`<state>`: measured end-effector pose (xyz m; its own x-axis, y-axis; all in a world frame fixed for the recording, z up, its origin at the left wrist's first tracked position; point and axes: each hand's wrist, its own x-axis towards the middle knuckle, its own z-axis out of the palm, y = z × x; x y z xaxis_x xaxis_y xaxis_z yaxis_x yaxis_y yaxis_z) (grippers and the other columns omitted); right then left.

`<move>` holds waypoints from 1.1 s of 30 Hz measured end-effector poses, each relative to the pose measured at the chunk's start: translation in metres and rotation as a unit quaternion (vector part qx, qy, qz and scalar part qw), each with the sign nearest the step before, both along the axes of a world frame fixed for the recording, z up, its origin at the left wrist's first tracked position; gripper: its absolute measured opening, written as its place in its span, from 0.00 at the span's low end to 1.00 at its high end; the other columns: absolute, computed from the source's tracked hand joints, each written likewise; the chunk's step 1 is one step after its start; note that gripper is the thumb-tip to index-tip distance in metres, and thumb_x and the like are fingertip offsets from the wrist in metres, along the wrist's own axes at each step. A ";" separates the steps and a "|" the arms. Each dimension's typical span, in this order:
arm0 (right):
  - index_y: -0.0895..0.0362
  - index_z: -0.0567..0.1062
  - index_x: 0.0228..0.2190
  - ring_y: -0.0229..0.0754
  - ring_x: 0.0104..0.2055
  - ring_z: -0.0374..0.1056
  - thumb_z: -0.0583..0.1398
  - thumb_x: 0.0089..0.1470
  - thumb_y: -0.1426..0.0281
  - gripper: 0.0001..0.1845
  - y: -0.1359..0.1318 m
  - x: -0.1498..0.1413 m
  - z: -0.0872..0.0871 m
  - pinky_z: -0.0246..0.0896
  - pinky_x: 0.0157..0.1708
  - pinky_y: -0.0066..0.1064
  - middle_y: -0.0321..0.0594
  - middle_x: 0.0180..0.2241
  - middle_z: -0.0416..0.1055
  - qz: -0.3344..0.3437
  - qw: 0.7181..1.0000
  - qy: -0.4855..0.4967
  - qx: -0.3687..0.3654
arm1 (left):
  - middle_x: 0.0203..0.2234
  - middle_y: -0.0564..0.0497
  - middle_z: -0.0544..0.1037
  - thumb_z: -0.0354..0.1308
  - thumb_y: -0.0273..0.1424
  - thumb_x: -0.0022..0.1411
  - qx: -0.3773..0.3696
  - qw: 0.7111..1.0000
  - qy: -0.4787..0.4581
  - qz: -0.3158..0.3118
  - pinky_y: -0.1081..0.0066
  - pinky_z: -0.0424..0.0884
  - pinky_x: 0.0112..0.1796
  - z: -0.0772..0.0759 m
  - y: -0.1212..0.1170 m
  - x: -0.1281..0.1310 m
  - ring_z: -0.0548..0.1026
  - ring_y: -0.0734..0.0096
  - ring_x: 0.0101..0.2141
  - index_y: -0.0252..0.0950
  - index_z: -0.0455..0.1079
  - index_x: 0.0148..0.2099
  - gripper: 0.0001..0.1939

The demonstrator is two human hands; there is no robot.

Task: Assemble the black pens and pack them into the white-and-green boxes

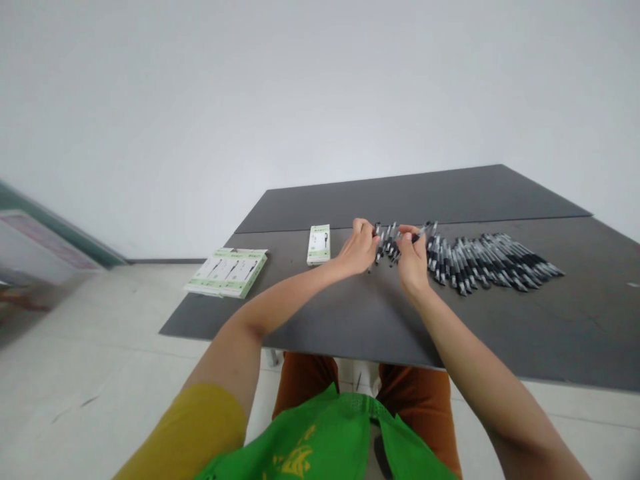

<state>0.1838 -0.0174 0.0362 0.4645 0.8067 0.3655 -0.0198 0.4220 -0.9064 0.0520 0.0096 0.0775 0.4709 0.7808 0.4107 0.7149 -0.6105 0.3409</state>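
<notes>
My left hand (361, 247) is curled at the left end of a small group of black-and-clear pens (387, 241), its fingers closed round a pen that is mostly hidden. Between the thumb and fingers of my right hand (413, 261) is another pen (420, 233), tilted up to the right. Close by on the right, a long row of similar pens (485, 262) lies side by side on the dark table (345, 313).
Left of my hands lies a white and green pen box (319, 244). Several similar boxes (230, 271) sit together at the table's left edge. A pale wall (320, 100) rises behind the table.
</notes>
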 end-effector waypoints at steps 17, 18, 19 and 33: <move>0.55 0.67 0.27 0.32 0.15 0.47 0.53 0.43 0.72 0.06 -0.008 0.030 0.040 0.50 0.13 0.21 0.27 0.14 0.49 0.224 0.883 0.396 -0.117 | 0.52 0.41 0.66 0.47 0.44 0.69 -0.109 0.975 -0.034 0.190 0.62 0.66 0.51 -0.006 -0.016 0.031 0.69 0.62 0.52 0.37 0.61 0.51 0.17; 0.56 0.68 0.27 0.32 0.15 0.47 0.52 0.44 0.73 0.06 -0.007 0.037 0.043 0.50 0.13 0.21 0.27 0.14 0.48 0.216 0.875 0.412 -0.133 | 0.51 0.40 0.68 0.48 0.46 0.68 -0.107 0.972 -0.003 0.207 0.60 0.65 0.51 -0.014 -0.015 0.032 0.69 0.59 0.52 0.36 0.61 0.51 0.19; 0.56 0.68 0.27 0.31 0.14 0.47 0.52 0.46 0.73 0.06 -0.006 0.044 0.046 0.51 0.13 0.21 0.27 0.13 0.48 0.204 0.871 0.423 -0.145 | 0.50 0.39 0.70 0.48 0.48 0.68 -0.109 0.969 0.027 0.220 0.57 0.64 0.52 -0.022 -0.014 0.033 0.70 0.56 0.52 0.34 0.62 0.51 0.22; 0.52 0.68 0.32 0.34 0.24 0.70 0.43 0.66 0.55 0.21 0.027 0.059 0.007 0.72 0.32 0.31 0.33 0.22 0.70 0.025 0.887 0.445 -0.120 | 0.47 0.32 0.74 0.41 0.28 0.71 -0.154 0.933 0.147 0.289 0.53 0.65 0.49 -0.045 0.000 0.006 0.75 0.52 0.48 0.26 0.64 0.52 0.16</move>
